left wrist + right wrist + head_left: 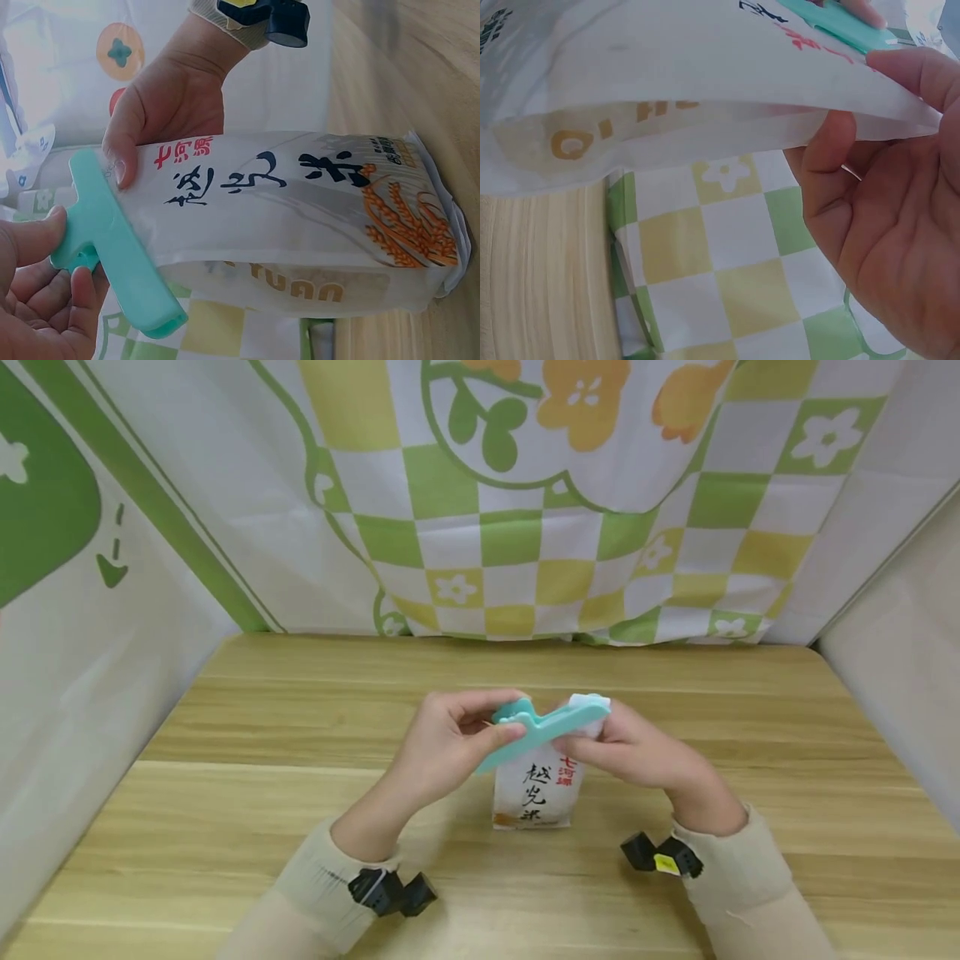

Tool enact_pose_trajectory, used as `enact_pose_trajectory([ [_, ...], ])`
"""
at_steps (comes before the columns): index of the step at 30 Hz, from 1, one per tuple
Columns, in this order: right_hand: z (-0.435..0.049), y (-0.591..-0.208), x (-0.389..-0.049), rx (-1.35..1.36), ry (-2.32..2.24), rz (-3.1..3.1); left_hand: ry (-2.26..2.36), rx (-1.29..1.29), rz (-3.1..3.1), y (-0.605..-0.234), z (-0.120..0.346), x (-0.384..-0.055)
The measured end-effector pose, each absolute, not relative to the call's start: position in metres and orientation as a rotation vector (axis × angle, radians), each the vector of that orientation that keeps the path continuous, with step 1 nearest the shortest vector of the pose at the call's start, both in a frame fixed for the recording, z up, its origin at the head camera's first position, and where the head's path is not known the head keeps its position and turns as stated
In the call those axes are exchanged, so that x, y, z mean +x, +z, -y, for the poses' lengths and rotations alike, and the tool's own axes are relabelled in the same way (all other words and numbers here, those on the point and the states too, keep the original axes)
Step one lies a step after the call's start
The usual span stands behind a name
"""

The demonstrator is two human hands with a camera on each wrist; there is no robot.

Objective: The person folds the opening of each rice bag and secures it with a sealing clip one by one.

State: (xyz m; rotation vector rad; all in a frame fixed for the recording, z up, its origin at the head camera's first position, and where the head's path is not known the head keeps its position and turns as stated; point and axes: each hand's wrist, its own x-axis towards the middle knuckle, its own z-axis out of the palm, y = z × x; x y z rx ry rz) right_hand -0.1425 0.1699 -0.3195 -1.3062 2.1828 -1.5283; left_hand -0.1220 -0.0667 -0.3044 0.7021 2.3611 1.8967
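A white rice bag (538, 797) with black and red lettering stands upright on the table, its orange grain print visible in the left wrist view. Across its top slants a long turquoise bag clip (127, 251). My left hand (438, 747) pinches the clip's handles between thumb and fingers. Near the bag's top, my right hand (900, 217) grips the edge, thumb on the front and fingers behind. White bag material shows by the clip's far right end in the head view. I cannot tell whether the clip is closed over the bag.
The wooden table (262, 827) spreads around the bag on all sides. Behind it hangs a checked green, yellow and white cloth (517, 539). White fabric walls (180, 552) rise at the left and right.
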Motion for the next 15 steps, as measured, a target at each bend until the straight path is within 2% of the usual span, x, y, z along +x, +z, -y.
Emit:
enact_pose_trajectory([
  [8,-0.167,-0.315,-0.14,-1.229,-1.485,-2.243,1.851,0.755,-2.333,-0.304,0.069,-0.126],
  [15,-0.166,-0.317,-0.14,-1.332,-1.524,-2.275,1.768,0.817,-2.333,-0.314,0.07,-0.135],
])
